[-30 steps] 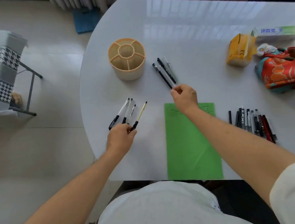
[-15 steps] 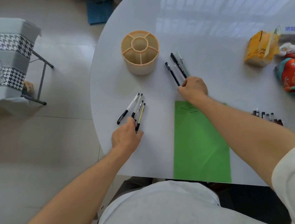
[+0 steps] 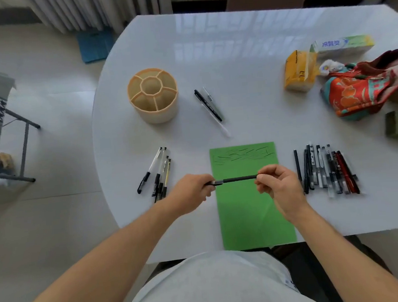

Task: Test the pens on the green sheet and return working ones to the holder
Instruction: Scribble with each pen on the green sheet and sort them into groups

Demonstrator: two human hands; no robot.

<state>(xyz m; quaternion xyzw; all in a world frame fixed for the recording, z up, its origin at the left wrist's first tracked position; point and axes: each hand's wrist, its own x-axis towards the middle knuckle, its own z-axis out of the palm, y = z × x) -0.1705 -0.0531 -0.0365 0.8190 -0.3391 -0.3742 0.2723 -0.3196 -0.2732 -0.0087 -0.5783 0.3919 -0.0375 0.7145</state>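
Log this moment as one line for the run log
Both hands grip one black pen over green sheet | left hand at cap end | right hand on barrel | holder empty

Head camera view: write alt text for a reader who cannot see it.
Both hands hold a black pen level over a green sheet, left hand at one end, right hand at the other. An empty beige pen holder stands further back.

1 holder with 6 compartments, 1 green sheet, 1 black pen held above it, 4 pens at left, 3 pens far, and roughly 10 pens at right, too crowded for exact count.
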